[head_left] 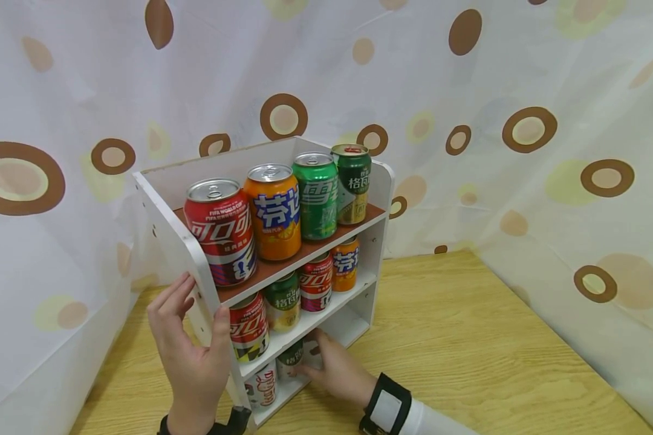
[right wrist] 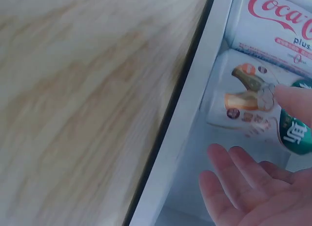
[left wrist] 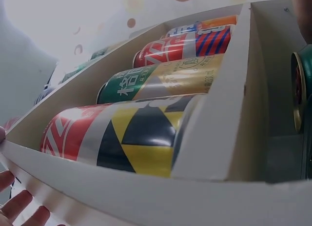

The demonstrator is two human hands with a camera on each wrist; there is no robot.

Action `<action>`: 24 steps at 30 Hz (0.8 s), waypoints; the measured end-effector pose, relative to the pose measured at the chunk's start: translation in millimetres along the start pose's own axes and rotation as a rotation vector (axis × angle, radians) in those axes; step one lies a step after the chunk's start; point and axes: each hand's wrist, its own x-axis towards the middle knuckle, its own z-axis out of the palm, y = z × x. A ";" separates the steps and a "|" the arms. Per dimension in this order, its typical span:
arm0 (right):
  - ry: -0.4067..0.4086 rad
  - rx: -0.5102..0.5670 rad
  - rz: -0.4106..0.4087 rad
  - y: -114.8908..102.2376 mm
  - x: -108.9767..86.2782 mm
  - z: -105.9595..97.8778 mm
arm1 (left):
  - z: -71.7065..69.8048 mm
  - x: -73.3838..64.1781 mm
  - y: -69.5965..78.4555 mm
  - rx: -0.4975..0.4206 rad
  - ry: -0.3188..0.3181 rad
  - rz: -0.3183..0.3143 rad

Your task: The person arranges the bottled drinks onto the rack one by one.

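A white rack (head_left: 204, 266) with three levels holds drink cans. My left hand (head_left: 196, 356) is at its left side panel, fingers against the outer face and thumb by the front edge. My right hand (head_left: 340, 371) reaches into the bottom level. There, its thumb lies over a green-and-white can (right wrist: 246, 96), while the other fingers (right wrist: 243, 174) extend apart from that can. Whether the thumb presses on it, I cannot tell. Beside this can stands a white Coca-Cola can (head_left: 262, 386).
On the top level stand a red cola can (head_left: 220, 232), an orange soda can (head_left: 274, 211), a light green can (head_left: 315, 196) and a dark green can (head_left: 352, 184). Several more fill the middle level, including a yellow-and-black patterned cola can (left wrist: 117, 135). A wooden table (head_left: 457, 338) meets a patterned curtain (head_left: 326, 72).
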 end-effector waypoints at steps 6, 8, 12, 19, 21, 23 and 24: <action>0.023 -0.015 -0.016 4.9 -4.7 -11.3 | 1.0 -0.8 3.0 0.007 0.011 -0.006; 0.032 -0.016 -0.012 5.4 -5.8 -15.3 | 1.3 -1.2 4.0 0.010 0.015 -0.011; 0.051 -0.004 -0.008 6.4 -7.5 -23.1 | 1.8 -1.6 5.3 0.013 0.030 -0.007; 0.084 -0.025 -0.025 5.1 -11.5 -39.2 | 4.3 -2.5 7.4 0.023 0.080 0.027; 0.098 -0.049 -0.027 5.0 -13.7 -43.5 | 5.6 -2.5 7.9 0.020 0.105 0.045; 0.121 -0.086 -0.026 5.4 -16.2 -47.8 | 6.7 -2.4 8.9 0.026 0.118 0.055; 0.135 -0.111 -0.026 5.7 -17.5 -49.9 | 7.4 -2.3 9.5 0.029 0.122 0.058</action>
